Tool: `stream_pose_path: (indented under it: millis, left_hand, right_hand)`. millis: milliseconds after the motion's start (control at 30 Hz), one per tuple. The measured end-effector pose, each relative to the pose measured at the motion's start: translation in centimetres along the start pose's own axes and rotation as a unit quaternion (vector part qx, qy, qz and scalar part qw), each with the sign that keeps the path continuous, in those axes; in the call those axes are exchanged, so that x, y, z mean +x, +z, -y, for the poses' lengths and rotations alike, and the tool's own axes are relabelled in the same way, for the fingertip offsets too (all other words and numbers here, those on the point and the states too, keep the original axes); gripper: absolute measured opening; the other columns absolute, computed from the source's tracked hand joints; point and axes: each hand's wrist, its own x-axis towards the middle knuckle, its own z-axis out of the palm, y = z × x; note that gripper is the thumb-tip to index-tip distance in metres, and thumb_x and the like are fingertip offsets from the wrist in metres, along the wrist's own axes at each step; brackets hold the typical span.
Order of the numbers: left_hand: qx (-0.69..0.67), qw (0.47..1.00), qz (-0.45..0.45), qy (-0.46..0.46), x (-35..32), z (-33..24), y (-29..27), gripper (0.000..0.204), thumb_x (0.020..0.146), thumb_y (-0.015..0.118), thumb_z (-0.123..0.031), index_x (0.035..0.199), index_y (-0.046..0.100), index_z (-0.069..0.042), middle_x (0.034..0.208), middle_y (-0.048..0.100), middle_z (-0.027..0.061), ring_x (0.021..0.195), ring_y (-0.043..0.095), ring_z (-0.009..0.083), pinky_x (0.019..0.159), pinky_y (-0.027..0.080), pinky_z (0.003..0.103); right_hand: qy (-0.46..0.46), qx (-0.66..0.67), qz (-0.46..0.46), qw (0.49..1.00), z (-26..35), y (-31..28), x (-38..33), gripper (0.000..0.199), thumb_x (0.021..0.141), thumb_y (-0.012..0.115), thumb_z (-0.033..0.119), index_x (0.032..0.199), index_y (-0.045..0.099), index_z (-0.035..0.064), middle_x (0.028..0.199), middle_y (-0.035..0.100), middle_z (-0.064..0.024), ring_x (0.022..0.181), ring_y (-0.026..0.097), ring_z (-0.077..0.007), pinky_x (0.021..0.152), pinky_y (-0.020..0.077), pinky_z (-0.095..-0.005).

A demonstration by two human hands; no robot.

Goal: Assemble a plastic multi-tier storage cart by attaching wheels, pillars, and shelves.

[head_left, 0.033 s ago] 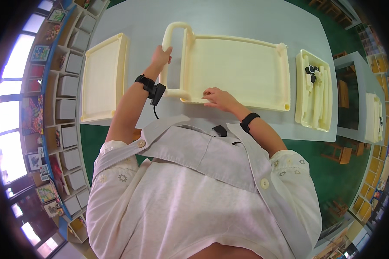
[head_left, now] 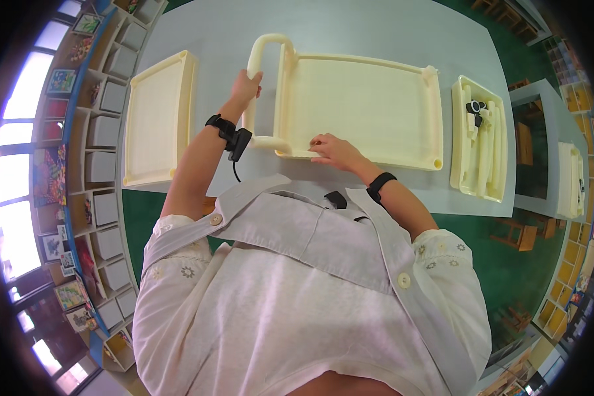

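A cream rectangular tray (head_left: 363, 105) with raised edges lies on the grey table. At its left end stands a U-shaped cream tube handle (head_left: 267, 41), whose two ends meet the tray's left corners. My left hand (head_left: 245, 86) is wrapped round the handle's long bar. My right hand (head_left: 336, 152) rests at the tray's near rim, left of its middle, with the fingers curled over the edge; the thumb and fingers seem to grip the rim. Both wrists wear black bands, the left one with a small black device and cable.
Left on the table (head_left: 218, 30) lies a second cream tray (head_left: 157, 119). To the right, a cream bin (head_left: 457, 142) holds several tubes (head_left: 487, 155) and black-and-white casters (head_left: 474, 107). Shelves with white boxes (head_left: 102, 168) line the left wall; wooden stools (head_left: 518, 234) stand on the green floor.
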Motion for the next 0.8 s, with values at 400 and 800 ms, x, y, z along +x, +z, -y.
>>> stream_pose_path:
  millis: [400, 800]
  left_hand:
    - [0.207, 0.975, -0.082, 0.018, -1.6, 0.4, 1.5, 0.049, 0.081, 0.050, -0.034, 0.115, 0.037, -0.002, 0.103, 0.050, 0.0176, 0.094, 0.052, 0.0297, 0.079, 0.042, 0.041]
    - [0.420, 0.882, -0.053, 0.206, -2.5, -1.0, 6.3, 0.053, 0.081, 0.047, -0.019, 0.124, 0.027, 0.005, 0.106, 0.050, 0.0163, 0.104, 0.045, 0.0286, 0.102, 0.014, 0.047]
  right_hand:
    - [0.014, 0.009, 0.022, 1.000, 0.0, -0.4, 0.2, 0.032, 0.080, 0.052, 0.036, 0.098, 0.057, 0.0096, 0.111, 0.046, -0.0015, 0.104, 0.043, -0.0195, 0.082, 0.0419, -0.0330]
    - [0.022, 0.042, 0.036, 0.998, 0.4, -0.4, -0.1, 0.031, 0.076, 0.058, 0.029, 0.100, 0.058, 0.0106, 0.111, 0.047, -0.0001, 0.103, 0.044, -0.0187, 0.082, 0.0425, -0.0314]
